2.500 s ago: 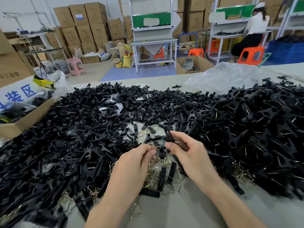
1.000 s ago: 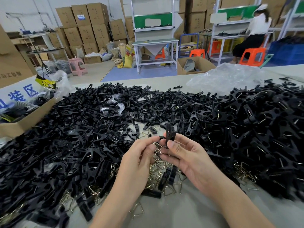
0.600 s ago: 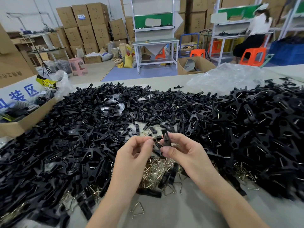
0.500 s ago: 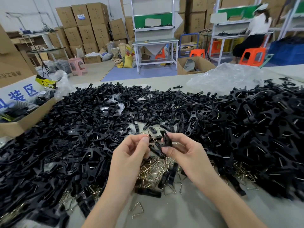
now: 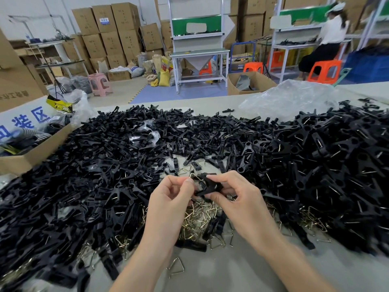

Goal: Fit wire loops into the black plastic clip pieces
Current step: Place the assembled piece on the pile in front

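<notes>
- Two hands met above the middle of the grey table (image 5: 231,270), fingertips nearly touching.
- Right hand (image 5: 237,205): thumb and curled fingers grasped one black clip piece (image 5: 207,185), held clear of the table and tilted towards the other hand.
- Left hand (image 5: 170,199): thumb and forefinger pinched a wire loop (image 5: 195,178) at the clip piece's left end. The loop touched the plastic, but I cannot tell whether it was seated.
- Beneath both hands lay a small pile of loose brass-coloured wire loops (image 5: 197,220), tangled together on the table.
- One single triangular loop (image 5: 175,267) lay apart, nearer the person, between the forearms.
- Many unheld black pieces spread in a wide heap (image 5: 84,175) to the left and behind the hands.
- More pieces, several with wire showing in them, were stacked in a higher mound (image 5: 326,165) to the right.
- Crumpled clear plastic bag (image 5: 290,98) sat at the far edge of the table, behind the right mound.
- An open cardboard box (image 5: 31,157) with blue lettering stood at the left edge, touching the heap.
- Far behind, a seated person (image 5: 330,36) in a white top worked at a bench on an orange stool (image 5: 324,70).
</notes>
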Demonstrator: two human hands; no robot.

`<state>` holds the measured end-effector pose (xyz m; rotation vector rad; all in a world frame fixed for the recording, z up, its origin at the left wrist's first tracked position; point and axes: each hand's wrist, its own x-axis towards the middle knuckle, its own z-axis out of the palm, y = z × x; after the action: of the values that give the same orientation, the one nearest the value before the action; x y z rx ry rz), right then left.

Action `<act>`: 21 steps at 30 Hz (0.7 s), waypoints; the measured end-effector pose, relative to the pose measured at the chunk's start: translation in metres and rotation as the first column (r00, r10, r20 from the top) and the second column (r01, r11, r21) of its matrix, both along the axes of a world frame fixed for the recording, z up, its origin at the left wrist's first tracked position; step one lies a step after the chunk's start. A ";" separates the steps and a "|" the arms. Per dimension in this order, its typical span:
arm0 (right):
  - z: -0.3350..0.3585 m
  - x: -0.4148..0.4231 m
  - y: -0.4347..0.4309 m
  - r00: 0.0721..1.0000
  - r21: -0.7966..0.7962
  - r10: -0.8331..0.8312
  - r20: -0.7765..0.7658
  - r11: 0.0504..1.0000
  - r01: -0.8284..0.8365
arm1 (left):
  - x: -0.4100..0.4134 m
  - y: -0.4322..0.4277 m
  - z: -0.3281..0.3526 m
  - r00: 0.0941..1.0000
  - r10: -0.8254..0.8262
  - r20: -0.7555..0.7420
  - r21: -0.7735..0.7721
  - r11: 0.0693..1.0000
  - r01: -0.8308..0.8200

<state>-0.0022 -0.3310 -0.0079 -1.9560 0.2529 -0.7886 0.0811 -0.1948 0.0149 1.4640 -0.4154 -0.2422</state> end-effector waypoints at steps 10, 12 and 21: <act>0.001 -0.004 0.000 0.999 -0.094 -0.023 -0.039 0.995 0.019 | -0.005 -0.004 -0.001 0.990 -0.088 -0.114 -0.004 0.996 0.088; 0.002 -0.004 0.000 0.999 -0.097 -0.024 -0.047 0.995 0.020 | -0.006 -0.004 0.000 0.977 -0.125 -0.172 -0.029 0.992 0.122; 0.010 -0.005 0.001 0.981 -0.041 0.187 -0.057 0.981 -0.189 | 0.001 0.004 0.003 0.805 -0.494 -0.329 -0.086 0.865 0.495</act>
<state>-0.0077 -0.3303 0.0018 -2.0125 0.0796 -0.6252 0.0819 -0.1909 0.0181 1.2599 -0.5073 -0.9081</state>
